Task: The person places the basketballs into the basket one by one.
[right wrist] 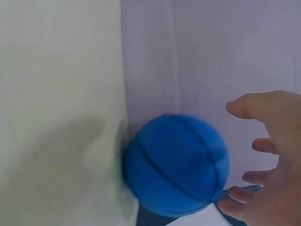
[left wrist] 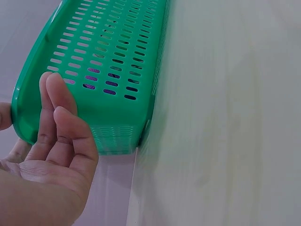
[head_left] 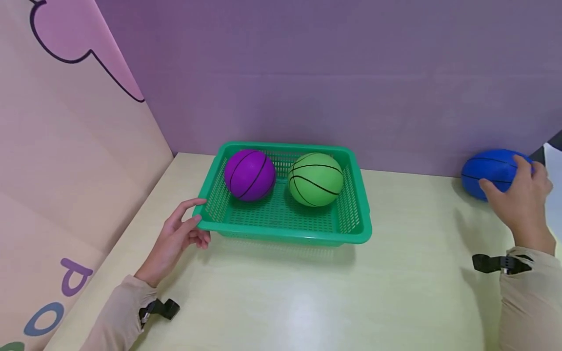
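A green plastic basket (head_left: pixel 281 234) stands on the table with a purple ball (head_left: pixel 250 175) at its left and a light green ball (head_left: pixel 315 179) at its right, both marked with black basketball lines. My left hand (head_left: pixel 171 241) pinches the basket's left rim near the front corner; in the left wrist view the fingers (left wrist: pixel 61 136) lie along the outer wall. At the far right, a blue ball (head_left: pixel 489 171) lies on the table near the back. Over it is my right hand (head_left: pixel 524 200), fingers spread; the right wrist view shows a gap between thumb and ball.
A purple panel (head_left: pixel 333 87) rises along the table's back edge. On the left stands a pale printed panel (head_left: pixel 57 161) with letters. A white and dark object (head_left: pixel 554 180) is partly visible at the right edge. The pale table top (head_left: pixel 408 273) extends in front of the basket.
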Action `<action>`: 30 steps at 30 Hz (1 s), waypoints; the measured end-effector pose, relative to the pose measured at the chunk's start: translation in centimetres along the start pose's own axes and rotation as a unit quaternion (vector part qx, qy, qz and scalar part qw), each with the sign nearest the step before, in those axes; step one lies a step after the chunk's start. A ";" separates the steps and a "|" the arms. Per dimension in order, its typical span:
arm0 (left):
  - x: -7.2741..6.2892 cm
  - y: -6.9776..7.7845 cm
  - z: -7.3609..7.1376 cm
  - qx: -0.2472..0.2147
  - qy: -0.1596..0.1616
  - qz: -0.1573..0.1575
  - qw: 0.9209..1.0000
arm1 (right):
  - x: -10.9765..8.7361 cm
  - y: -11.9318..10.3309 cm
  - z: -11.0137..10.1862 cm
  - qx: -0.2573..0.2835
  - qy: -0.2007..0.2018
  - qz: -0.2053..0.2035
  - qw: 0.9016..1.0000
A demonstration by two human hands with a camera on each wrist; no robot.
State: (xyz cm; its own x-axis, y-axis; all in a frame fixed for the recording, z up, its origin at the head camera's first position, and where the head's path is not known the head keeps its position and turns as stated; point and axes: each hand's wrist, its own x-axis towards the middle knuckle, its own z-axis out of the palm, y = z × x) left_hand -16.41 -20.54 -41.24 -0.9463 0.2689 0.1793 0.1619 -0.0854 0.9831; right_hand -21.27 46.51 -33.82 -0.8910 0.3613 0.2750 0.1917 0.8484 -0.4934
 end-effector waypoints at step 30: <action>-0.1 -0.2 -0.1 0.009 -0.002 0.000 1.000 | 1.5 3.0 2.4 -0.011 0.071 0.074 0.995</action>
State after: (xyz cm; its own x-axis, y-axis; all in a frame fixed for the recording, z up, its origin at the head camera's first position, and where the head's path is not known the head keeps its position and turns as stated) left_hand -16.44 -20.67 -41.48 -0.9449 0.2733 0.1800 0.1676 -0.0685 0.9835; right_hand -22.98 48.67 -36.91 -0.7861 0.5316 0.3152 0.3263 0.7902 -0.5188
